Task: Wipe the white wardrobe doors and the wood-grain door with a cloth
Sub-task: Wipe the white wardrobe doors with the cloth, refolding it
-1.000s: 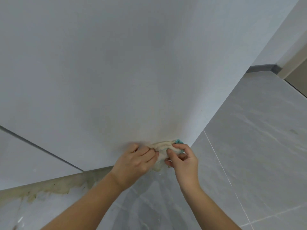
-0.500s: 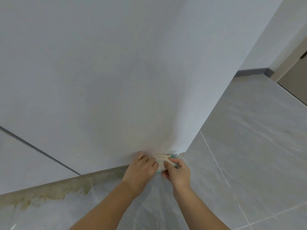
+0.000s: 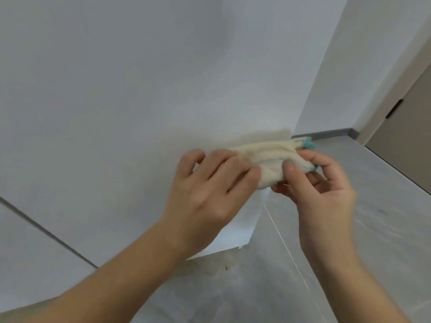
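head view looks down along a white wardrobe door [image 3: 140, 89] that fills most of the picture. both bare hands meet on a folded cream cloth [image 3: 272, 157] in front of the door's right edge, well above its lower corner. the left hand [image 3: 210, 183] grips the cloth's left end, its fingers bent over the fabric and its back toward the camera. the right hand [image 3: 321, 187] pinches the right end, thumb [image 3: 290, 169] pressed on the front face and the other fingers curled behind. a teal trim [image 3: 309, 143] shows at the cloth's right tip, just above the right hand. the cloth is bunched in lengthwise folds and slightly blurred; a soft shadow lies on the door just above it, and whether the fabric touches the door cannot be told.

a thin dark seam [image 3: 46, 231] runs diagonally at lower left, parting this door from a second white panel [image 3: 23, 264]. under the door's lower corner a stained strip [image 3: 219, 259] meets the grey tiled floor [image 3: 373, 229], which a pale grout line [image 3: 286, 250] crosses. at far right stands the wood-grain door [image 3: 408, 148], with a dark handle [image 3: 394, 109], set in a beige frame [image 3: 384, 96], well apart from the hands. a grey skirting board [image 3: 326, 134] runs along the white wall [image 3: 349, 66] beyond the wardrobe.
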`<state>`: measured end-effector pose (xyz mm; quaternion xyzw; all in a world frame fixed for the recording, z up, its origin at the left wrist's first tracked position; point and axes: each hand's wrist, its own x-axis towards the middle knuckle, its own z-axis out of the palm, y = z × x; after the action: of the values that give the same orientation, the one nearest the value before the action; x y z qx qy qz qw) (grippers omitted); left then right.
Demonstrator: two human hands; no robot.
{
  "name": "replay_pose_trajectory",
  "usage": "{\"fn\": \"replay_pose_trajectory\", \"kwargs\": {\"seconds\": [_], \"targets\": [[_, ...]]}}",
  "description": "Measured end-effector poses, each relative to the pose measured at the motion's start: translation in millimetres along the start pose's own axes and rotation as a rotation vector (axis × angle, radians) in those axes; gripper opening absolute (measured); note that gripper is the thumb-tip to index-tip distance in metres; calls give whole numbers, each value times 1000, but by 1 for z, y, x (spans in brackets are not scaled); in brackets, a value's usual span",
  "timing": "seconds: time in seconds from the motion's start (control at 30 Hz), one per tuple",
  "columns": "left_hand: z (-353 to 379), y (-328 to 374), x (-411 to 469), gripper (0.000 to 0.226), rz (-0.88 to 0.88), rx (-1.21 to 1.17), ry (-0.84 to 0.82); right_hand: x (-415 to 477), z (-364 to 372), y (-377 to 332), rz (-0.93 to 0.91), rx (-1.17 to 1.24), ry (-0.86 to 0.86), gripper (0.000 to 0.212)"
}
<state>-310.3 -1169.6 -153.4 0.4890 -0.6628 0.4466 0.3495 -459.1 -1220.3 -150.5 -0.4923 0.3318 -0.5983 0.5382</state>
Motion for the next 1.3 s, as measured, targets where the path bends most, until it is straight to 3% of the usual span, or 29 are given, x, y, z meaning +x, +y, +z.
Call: {"fn": "replay_pose_trajectory", "kwargs": {"seconds": [0.27, 0.6, 1.1, 1.3], "targets": [[-5, -26, 108, 25, 18, 132, 260, 54, 30, -89, -344, 3, -50, 13], [16, -28, 99, 25, 8, 175, 265, 69, 27, -75, -326, -81, -30, 13], [58, 17, -69, 20, 138, 0, -216, 12, -38, 92, 80, -250, 54, 31], [89, 38, -156, 22, 259, -48, -472, -16, -69, 186, 266, -409, 63, 23]]}}
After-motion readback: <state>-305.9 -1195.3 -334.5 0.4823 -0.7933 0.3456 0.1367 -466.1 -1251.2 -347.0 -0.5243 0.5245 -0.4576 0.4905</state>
